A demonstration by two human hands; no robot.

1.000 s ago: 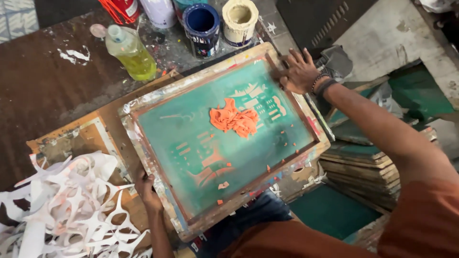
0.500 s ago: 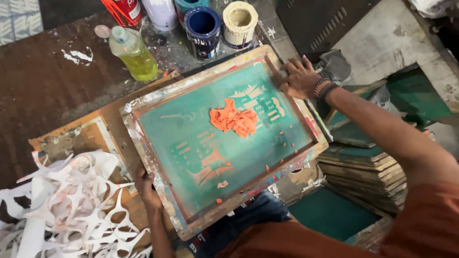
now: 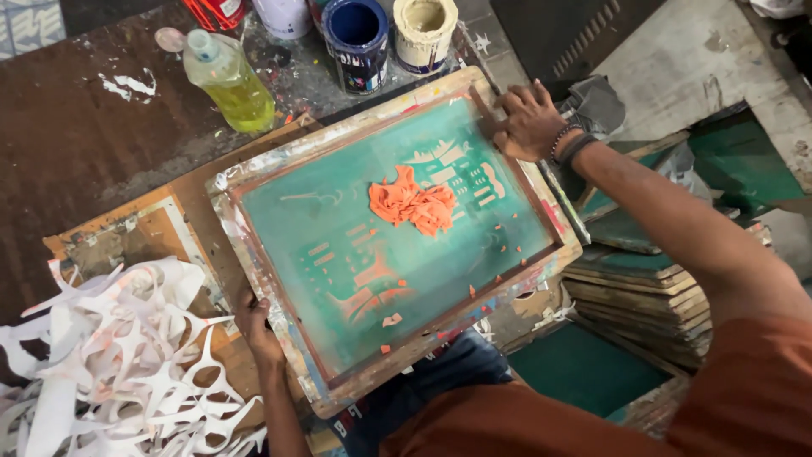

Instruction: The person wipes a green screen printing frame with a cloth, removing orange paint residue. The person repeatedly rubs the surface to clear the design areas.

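At 12 o'clock: dark blue tin (image 3: 356,34), cream tub (image 3: 425,30); at 11, plastic bottle (image 3: 227,78) of yellow liquid. Centre: wooden screen frame (image 3: 279,161), green mesh, orange rag (image 3: 412,206) on it. Right hand (image 3: 530,121) at 1 o'clock, fingers spread flat on frame corner. Left hand (image 3: 256,326) at 7, fingers curled round frame edge. White paper scraps (image 3: 118,364) at 8.

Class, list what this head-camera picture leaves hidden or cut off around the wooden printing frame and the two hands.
Head view:
- Left hand: fingertips hidden under the wooden-framed green mesh screen.
- Surface beneath the screen: covered by it.
- Red container and white container: cut off by the top edge.
- Mesh under the crumpled orange rag: hidden.
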